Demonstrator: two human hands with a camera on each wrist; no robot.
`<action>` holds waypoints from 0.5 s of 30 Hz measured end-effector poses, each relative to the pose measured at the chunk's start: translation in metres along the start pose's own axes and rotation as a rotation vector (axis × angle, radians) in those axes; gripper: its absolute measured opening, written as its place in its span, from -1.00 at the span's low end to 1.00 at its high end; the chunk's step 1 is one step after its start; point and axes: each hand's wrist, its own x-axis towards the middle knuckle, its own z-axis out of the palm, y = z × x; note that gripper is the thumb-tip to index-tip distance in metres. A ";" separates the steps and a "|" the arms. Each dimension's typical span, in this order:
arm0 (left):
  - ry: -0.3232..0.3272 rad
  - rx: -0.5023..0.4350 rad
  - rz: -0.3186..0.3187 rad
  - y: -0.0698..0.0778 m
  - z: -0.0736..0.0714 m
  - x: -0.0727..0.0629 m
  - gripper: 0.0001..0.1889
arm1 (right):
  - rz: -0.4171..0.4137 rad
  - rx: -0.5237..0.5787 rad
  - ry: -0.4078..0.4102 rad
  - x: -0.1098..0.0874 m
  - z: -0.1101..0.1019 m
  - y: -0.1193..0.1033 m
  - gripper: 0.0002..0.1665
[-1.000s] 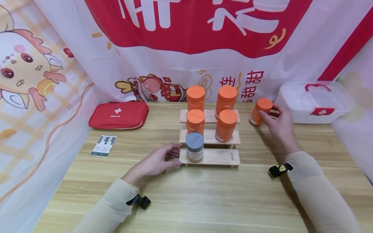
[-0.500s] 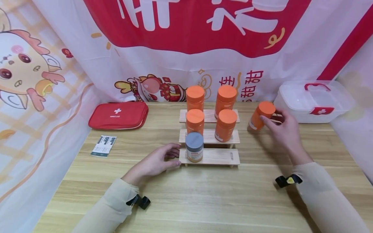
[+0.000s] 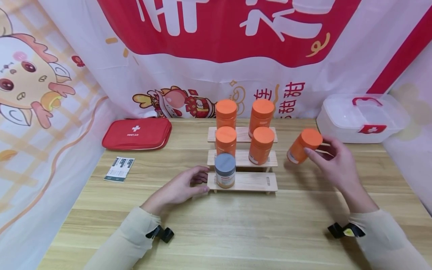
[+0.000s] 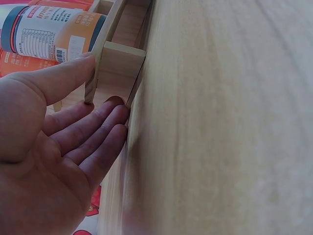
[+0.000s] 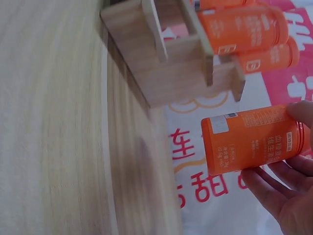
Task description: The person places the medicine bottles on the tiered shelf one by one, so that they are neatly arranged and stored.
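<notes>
My right hand (image 3: pixel 337 165) grips an orange bottle (image 3: pixel 302 148) near its lid, thumb on one side and fingers on the other. Printed with white text, the bottle (image 5: pixel 254 139) is tilted and held right of a stepped wooden display rack (image 3: pixel 253 181). My left hand (image 3: pixel 183 185) is at the left end of the rack's lowest step. In the left wrist view its thumb and index fingertip touch the step's end (image 4: pixel 95 81) from two sides; the other fingers extend below. A grey-lidded jar (image 3: pixel 225 171) stands upright on that step.
Orange bottles (image 3: pixel 261 146) stand in pairs on the middle and top steps. A red first aid pouch (image 3: pixel 136 134) and printed cards (image 3: pixel 119 169) lie at left. A clear first aid box (image 3: pixel 362 118) stands at back right. A printed cloth (image 3: pixel 189 71) hangs behind the table.
My right hand has brought the orange bottle toward the front of the table, and the bottle tilts more. My left hand and the rack stay in place.
</notes>
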 end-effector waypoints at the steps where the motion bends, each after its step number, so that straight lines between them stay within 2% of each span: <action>1: 0.000 0.000 0.001 0.000 0.000 0.000 -0.36 | -0.016 -0.006 0.000 -0.003 -0.001 -0.001 -0.19; 8: -0.002 0.000 0.004 0.000 0.000 0.000 -0.35 | -0.081 -0.071 -0.023 -0.023 -0.004 -0.014 -0.25; 15: -0.004 -0.001 0.004 0.000 0.000 0.000 -0.35 | -0.148 -0.056 -0.034 -0.039 -0.004 -0.025 -0.27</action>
